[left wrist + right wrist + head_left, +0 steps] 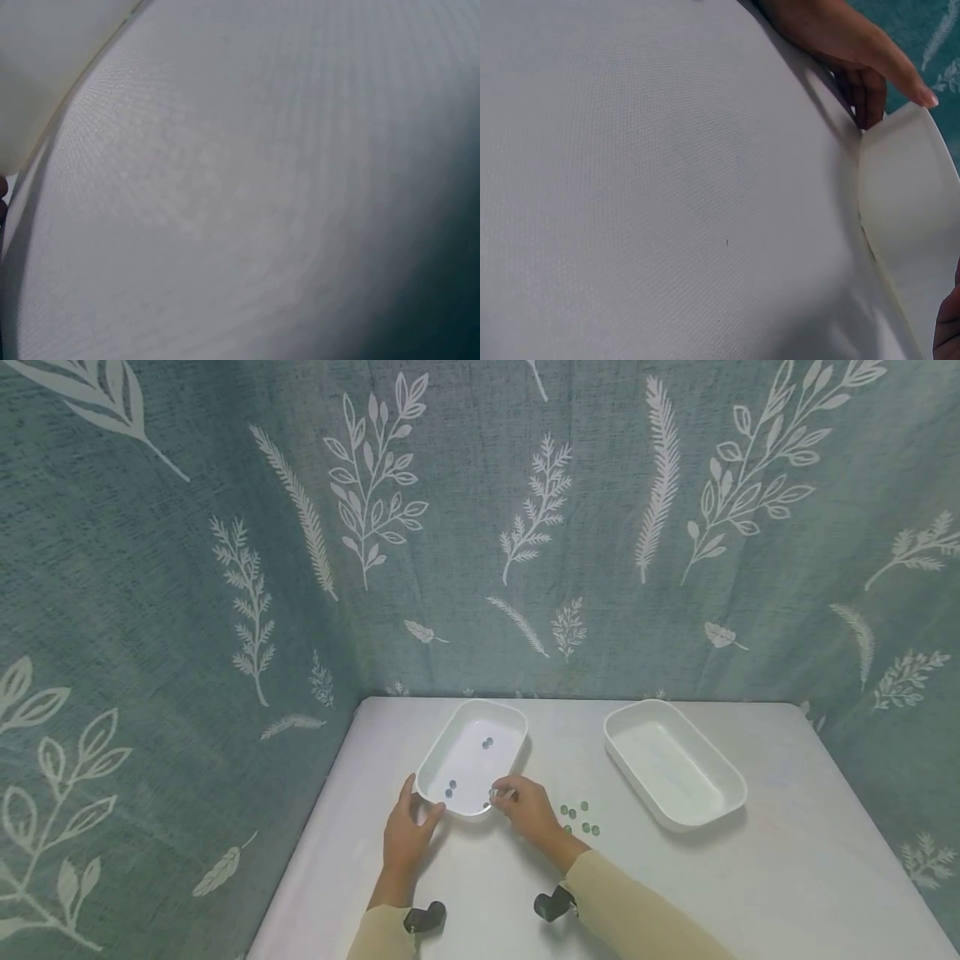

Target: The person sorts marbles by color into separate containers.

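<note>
My left hand [408, 831] holds the near left corner of a white rectangular tray [517, 713], thumb at the rim and fingers along the outer side. The right wrist view shows this hand [855, 56] gripping the tray's corner [907, 172] too. Over the near right corner, my right hand [525, 808] pinches a small glass bead [492, 792] between thumb and fingertips. Inside the tray lie several blue-grey glass beads [449, 792]. Several green glass beads [586, 827] rest on the table just right of my right wrist.
A second white tray [675, 808], with nothing in it, stands on the right of the white table [495, 893]. Patterned green cloth [465, 543] hangs behind the table and along its left side. Dark wrist cameras [553, 904] sit below both hands.
</note>
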Motion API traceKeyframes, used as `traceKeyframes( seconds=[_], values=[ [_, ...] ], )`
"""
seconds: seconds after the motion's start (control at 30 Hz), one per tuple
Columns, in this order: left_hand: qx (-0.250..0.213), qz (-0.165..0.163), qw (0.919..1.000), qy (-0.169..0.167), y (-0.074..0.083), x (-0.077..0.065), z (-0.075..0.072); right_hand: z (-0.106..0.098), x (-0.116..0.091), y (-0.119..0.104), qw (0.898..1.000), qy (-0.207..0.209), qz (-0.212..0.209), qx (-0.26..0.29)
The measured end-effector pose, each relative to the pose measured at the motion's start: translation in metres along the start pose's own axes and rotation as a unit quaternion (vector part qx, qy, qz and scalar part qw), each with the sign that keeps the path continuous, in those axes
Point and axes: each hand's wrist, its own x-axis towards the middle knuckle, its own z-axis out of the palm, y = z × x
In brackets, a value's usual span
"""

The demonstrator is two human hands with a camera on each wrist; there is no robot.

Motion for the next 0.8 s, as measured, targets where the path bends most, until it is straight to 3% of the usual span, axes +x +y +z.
traceKeyframes(
  seconds=[0.8],
  values=[
    [-0.003,0.003,1.0000,-0.002,0.0030,-0.0017,-0.0022,0.0009,-0.0004,0.0050,1.000,-0.006,0.008,-0.004]
  ],
)
